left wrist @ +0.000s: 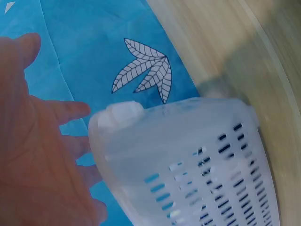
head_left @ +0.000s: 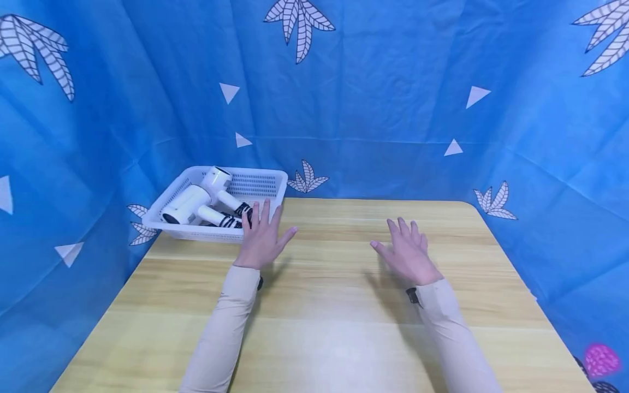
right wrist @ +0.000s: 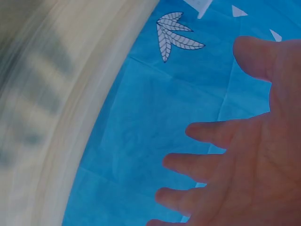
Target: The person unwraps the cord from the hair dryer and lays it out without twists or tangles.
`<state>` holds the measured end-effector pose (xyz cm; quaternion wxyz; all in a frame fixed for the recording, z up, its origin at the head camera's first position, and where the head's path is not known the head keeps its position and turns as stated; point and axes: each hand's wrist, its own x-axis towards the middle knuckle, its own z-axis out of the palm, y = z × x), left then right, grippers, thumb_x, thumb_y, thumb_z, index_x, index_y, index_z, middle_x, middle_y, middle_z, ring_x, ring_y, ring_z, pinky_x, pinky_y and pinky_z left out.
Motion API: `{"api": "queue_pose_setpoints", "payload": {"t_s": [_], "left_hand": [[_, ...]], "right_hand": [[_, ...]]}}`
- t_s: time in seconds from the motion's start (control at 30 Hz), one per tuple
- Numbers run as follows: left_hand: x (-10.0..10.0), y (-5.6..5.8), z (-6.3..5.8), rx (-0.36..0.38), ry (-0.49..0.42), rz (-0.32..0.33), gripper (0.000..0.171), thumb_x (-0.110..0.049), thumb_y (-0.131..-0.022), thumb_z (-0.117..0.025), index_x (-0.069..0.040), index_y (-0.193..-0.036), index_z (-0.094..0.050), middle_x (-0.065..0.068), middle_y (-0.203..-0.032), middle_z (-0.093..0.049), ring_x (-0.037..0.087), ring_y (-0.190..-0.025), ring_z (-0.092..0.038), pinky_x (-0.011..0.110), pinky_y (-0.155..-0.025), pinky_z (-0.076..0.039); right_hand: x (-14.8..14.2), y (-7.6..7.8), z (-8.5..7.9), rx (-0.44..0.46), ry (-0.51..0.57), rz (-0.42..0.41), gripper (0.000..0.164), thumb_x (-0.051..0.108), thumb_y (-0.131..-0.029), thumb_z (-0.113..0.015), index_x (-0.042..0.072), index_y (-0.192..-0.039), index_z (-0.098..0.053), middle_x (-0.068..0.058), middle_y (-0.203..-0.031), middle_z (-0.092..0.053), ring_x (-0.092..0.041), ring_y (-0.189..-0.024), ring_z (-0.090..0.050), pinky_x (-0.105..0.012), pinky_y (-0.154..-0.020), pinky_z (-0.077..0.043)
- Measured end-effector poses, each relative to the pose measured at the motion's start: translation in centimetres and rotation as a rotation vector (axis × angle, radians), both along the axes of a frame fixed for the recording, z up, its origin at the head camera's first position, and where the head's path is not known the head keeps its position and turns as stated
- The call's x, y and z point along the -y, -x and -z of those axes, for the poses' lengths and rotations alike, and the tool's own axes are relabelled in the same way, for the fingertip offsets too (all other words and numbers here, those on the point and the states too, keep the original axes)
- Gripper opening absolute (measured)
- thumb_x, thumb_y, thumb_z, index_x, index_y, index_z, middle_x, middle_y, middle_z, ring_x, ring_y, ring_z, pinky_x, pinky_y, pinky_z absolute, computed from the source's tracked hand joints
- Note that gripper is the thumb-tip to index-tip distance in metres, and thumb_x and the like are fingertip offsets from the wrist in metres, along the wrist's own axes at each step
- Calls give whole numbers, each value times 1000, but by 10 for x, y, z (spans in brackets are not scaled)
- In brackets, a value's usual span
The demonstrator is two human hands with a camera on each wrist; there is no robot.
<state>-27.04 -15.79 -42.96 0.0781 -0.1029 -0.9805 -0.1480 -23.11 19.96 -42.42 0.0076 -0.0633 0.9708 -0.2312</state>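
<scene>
In the head view my left hand (head_left: 260, 240) hovers with spread fingers at the near right corner of a white plastic basket (head_left: 196, 233). Two white hair dryers (head_left: 189, 204) with black cords wound at their handles lie in that basket. The left wrist view shows the palm of the same hand beside the slotted basket wall (left wrist: 136, 155); whether the fingertips touch the rim I cannot tell. My right hand (head_left: 408, 254) is held above the table on the right, fingers apart, with nothing in it. In the right wrist view its palm (right wrist: 249, 165) faces the camera.
A light wood-grain table (head_left: 329, 305) spans the lower part of the head view, with the basket at its back left corner. Blue cloth (head_left: 373, 98) printed with leaves and triangles hangs behind and along both sides of the table.
</scene>
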Motion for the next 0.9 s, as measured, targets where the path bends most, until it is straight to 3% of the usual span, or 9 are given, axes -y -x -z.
{"api": "queue_pose_setpoints", "payload": {"t_s": [0.37,0.67,0.9], "left_hand": [[32,-1,-17,-19,-19,-14,80,-62,-105,-40,-6,-162,-30,25,-173,-11,50,-160,-2,74,-127,1],[90,-4,-24,-12,-101,-29,85,-66,-106,-31,-1,-161,-28,29,-171,-7,54,-158,1,78,-123,8],[132,-13,-28,41,-122,-106,88,-68,-105,-27,-2,-163,-19,35,-169,-6,60,-155,4,82,-119,9]], "right_hand": [[15,-1,-13,-29,28,-78,84,59,-105,-47,0,-161,-25,-32,-168,-19,-58,-155,-7,-76,-125,-7],[57,10,-33,-31,71,-221,77,50,-106,-52,-3,-158,-33,-24,-163,-39,-44,-154,-33,-57,-129,-29],[99,25,-43,48,105,-328,75,51,-106,-50,-1,-158,-34,-20,-164,-40,-37,-153,-37,-52,-129,-33]]}}
